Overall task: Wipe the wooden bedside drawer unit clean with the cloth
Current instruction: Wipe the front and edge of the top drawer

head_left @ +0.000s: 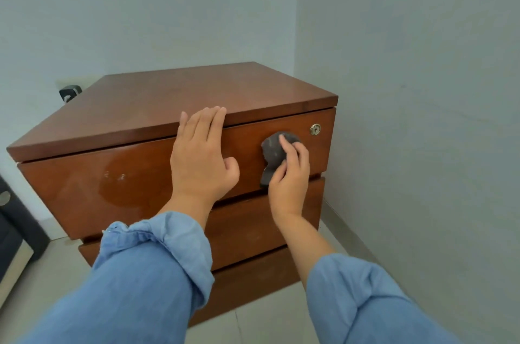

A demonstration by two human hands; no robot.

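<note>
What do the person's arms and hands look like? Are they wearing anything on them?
Both arms wear light blue sleeves of a soft, denim-like cloth. The left sleeve is rolled back into a thick, crumpled cuff below the wrist. The right sleeve is pushed up higher, leaving more of the forearm bare. The left hand and right hand are bare: no gloves, and no rings, watch or bracelet that I can see.

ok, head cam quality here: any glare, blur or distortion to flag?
Head view: soft even light, faint shadows. A broad sheen on the top drawer front left of the left hand. Wide-angle bend at the edges stretches the sleeves. The right hand and cloth look slightly soft; the keyhole stays readable.
</note>
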